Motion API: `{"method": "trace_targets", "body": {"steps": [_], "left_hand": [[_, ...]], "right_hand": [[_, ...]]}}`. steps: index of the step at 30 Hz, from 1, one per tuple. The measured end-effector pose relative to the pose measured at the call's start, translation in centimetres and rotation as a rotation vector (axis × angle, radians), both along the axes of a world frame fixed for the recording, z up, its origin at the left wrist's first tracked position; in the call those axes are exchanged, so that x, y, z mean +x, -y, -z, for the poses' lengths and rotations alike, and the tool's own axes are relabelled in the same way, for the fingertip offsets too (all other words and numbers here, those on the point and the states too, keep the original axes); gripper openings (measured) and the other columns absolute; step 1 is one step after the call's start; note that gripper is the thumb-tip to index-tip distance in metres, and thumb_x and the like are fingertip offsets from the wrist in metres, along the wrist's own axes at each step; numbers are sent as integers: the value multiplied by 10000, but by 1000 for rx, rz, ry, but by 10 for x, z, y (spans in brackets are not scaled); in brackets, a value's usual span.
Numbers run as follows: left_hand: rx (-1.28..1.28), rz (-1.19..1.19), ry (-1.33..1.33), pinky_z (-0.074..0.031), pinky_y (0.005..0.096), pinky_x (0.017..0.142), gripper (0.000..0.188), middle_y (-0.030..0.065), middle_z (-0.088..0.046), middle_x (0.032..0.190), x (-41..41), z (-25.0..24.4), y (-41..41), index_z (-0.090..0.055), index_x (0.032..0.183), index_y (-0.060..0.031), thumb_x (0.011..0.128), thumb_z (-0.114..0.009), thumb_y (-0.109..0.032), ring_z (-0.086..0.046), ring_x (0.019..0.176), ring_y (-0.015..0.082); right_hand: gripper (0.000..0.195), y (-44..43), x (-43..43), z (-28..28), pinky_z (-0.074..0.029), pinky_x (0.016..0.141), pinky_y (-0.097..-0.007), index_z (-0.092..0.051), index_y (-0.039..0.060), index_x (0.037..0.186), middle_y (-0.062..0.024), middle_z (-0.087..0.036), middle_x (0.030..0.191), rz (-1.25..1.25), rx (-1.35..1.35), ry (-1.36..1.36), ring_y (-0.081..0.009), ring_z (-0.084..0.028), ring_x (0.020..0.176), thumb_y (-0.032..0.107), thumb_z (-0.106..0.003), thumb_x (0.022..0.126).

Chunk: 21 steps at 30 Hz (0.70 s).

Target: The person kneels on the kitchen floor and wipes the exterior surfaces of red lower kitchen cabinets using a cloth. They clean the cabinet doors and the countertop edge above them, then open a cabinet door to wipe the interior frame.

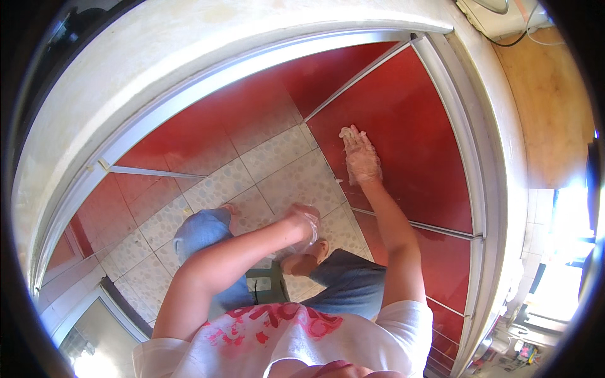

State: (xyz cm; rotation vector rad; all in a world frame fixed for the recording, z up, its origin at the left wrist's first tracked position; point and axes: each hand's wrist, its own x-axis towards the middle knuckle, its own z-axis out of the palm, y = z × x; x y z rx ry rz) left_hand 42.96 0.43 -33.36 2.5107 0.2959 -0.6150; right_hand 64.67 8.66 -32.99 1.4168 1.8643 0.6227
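Observation:
My right hand (363,163), in a thin clear plastic glove, lies with fingers extended against a glossy red cabinet door (411,123). Something whitish shows at its fingertips, and I cannot tell whether it is loose glove film or another material. My left hand (304,227), also in clear plastic, hangs low over the tiled floor (293,179) between my knees. It is blurred, so its fingers and anything in them are unclear. White specks show by the red door's lower edge.
A pale countertop (108,61) curves above metal-framed red cabinets. I sit low on a dark green stool (267,283), my feet on the tiles. A glass-fronted panel (101,330) stands at lower left. At right are a wooden board (550,108), a cable and cluttered objects.

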Motion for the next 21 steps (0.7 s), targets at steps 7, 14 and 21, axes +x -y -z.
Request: {"method": "trace_targets", "body": {"steps": [7, 14, 21], "left_hand": [[21, 57, -83, -543, 405, 642, 164, 93, -717, 886, 0, 3, -2, -751, 857, -105, 744, -633, -122, -678, 871, 267], [4, -149, -13, -552, 344, 678, 283, 36, -715, 903, -2, 7, -4, -755, 844, -166, 583, -801, -262, -679, 885, 204], [73, -30, -95, -554, 338, 698, 315, 14, -718, 934, 5, -14, -8, -757, 859, -175, 565, -814, -272, -674, 896, 210]], "right_hand": [[626, -7, 16, -31, -87, 1169, -408, -163, 46, 1500, -62, -137, 1582, -87, 158, 141, -274, -95, 1460, 172, -397, 933], [594, -15, 0, -40, -191, 1154, -395, -263, 53, 1473, -23, -278, 1532, -20, 400, -50, -261, -192, 1437, 106, -427, 905], [497, 27, 21, -56, -203, 1140, -418, -425, 47, 1384, -53, -367, 1481, 51, 180, -417, -278, -203, 1430, 62, -399, 888]]}}
